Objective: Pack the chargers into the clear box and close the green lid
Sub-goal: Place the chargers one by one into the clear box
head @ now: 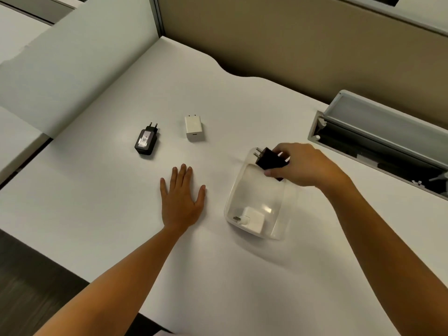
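A clear box (278, 190) stands open on the white desk, right of centre. A white charger (252, 220) lies inside it at the near end. My right hand (303, 166) is shut on a black charger (268, 160) and holds it over the box's far rim, prongs pointing left. My left hand (181, 197) rests flat on the desk left of the box, fingers apart, holding nothing. Further back lie a black charger with round pins (146, 141) and a white charger (194, 128). No green lid is in view.
The white desk (121, 214) has a wavy far edge against a tan partition (291, 44). A grey cable tray (378, 139) with its flap raised sits at the right. The desk's near-left edge drops to a dark floor (29, 275).
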